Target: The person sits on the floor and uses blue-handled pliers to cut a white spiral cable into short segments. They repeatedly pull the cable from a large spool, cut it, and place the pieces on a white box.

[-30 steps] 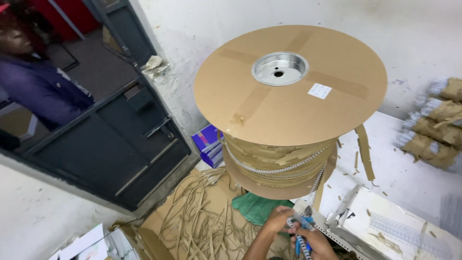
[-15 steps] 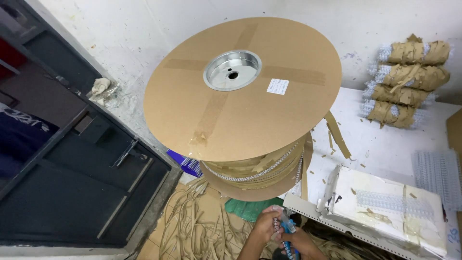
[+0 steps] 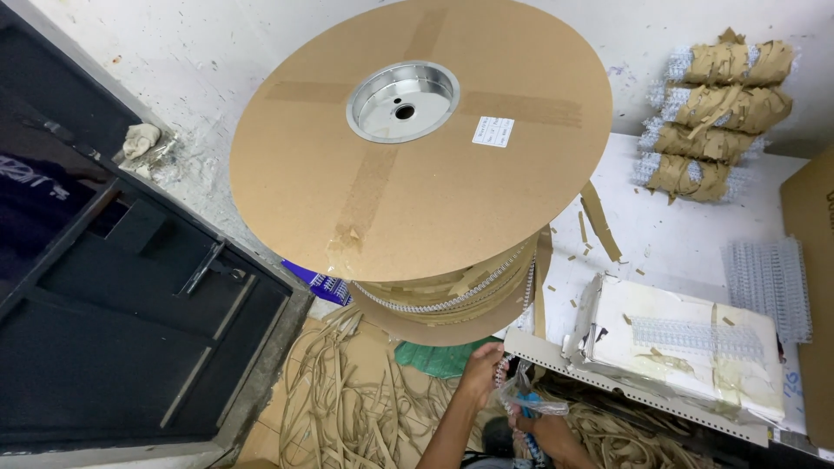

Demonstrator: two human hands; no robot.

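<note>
A: What crowds the hands?
B: The big cardboard spool (image 3: 417, 148) looms at 12 o'clock, hiding part of the wire strip (image 3: 499, 372) that the left hand (image 3: 479, 372) pinches shut below it.
A: And the right hand (image 3: 540, 424)?
B: It is closed on a blue tool (image 3: 526, 402). Paper strips (image 3: 347, 399) litter the floor at 9 o'clock; wrapped bundles (image 3: 708, 113) lie on the worktop (image 3: 678, 234) at 2.

We see a matt brown cardboard reel (image 3: 417, 148) w/ glossy tape strips and a shiny metal hub (image 3: 403, 100); white paper label (image 3: 493, 132). Left hand (image 3: 480, 372) and right hand (image 3: 546, 427) grip clear, crinkly plastic film (image 3: 526, 395). Floor strips (image 3: 347, 399) look like rough kraft paper. Wall (image 3: 200, 52): scuffed white paint.
</note>
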